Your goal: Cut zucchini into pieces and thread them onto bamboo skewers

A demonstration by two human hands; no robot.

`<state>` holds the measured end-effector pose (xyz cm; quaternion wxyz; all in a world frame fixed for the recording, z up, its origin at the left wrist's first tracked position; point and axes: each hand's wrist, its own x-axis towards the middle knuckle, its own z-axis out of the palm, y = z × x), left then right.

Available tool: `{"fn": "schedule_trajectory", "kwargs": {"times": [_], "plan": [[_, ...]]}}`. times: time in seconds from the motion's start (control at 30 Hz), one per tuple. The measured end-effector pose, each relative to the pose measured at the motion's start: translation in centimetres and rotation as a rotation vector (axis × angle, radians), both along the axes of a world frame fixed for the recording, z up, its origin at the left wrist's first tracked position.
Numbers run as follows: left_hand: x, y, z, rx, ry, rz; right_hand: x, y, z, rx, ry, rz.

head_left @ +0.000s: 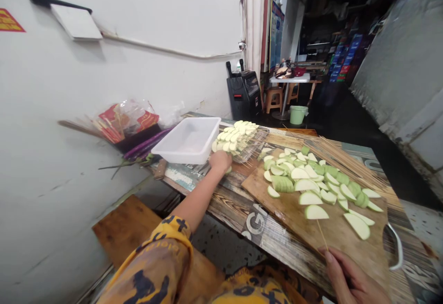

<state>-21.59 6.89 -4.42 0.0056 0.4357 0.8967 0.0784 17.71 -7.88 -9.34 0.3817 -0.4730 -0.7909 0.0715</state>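
My left hand (220, 160) reaches out to the near edge of a pile of skewered pale slices (236, 138) and is closed on something I cannot make out. My right hand (349, 278) rests at the near edge of the wooden cutting board (277, 202), fingers pinched on a thin bamboo skewer (321, 235) that points up toward a white-green slice (315, 212). Many cut green-skinned slices (311, 179) lie scattered across the board.
A white plastic tub (188, 140) stands left of the pile. Loose bamboo skewers (346, 161) lie behind the board. Purple eggplants (147, 145) and packets sit by the wall. A wooden bench (128, 230) is below left. A black machine (244, 92) stands at the table's far end.
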Motion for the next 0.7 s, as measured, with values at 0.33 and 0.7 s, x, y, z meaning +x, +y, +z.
{"fn": "schedule_trajectory", "kwargs": {"times": [0.33, 0.7], "plan": [[0.2, 1.2, -1.0, 0.033, -0.101, 0.120, 0.2, -0.4, 0.5, -0.100, 0.076, -0.034], [0.5, 4.1, -0.6, -0.038, -0.170, 0.176, 1.2, -1.1, 0.4, -0.051, 0.101, -0.074]]}}
